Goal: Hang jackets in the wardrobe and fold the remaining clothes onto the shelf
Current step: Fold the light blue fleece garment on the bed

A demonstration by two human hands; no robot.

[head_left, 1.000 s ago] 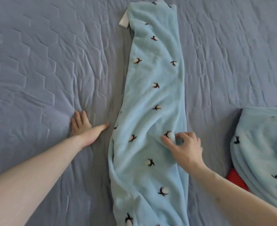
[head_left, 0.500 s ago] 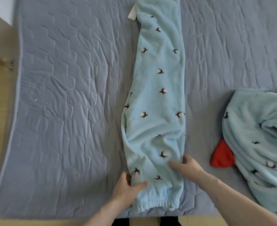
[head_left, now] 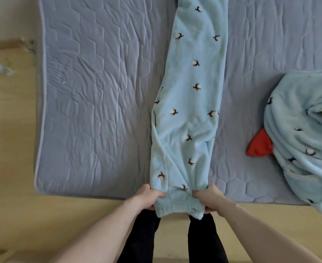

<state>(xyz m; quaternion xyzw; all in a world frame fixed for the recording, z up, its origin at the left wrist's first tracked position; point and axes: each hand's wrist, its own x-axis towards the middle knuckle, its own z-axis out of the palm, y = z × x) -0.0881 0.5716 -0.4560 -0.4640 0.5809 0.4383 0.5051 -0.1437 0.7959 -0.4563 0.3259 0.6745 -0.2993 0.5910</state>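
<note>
The fleece trousers lay folded lengthwise into one long strip down the grey quilted mattress, and the person had both corners of the near end. The left hand had its fingers curled round the left corner just above the gathered band, and the right hand pinched the right corner the same way, thumbs on top, cloth bunched between them. That band hung just off the mattress edge, above the person's dark-clad legs.

By the look of it this was soft, plush, floppy stuff: light, no stiffness at all, likely to sag in the middle and slide out of line unless held at both corners. The elastic band seemed the firmest place to grip, and that was about where the hands were.

Plenty could not be read. The far end of the trousers ran out past the top of the view. Fingertips were buried under the cloth. To the right, a heap of matching blue fleece was cut off by the frame, covering most of a red item whose shape could not be told. No wardrobe or shelf showed.
</note>
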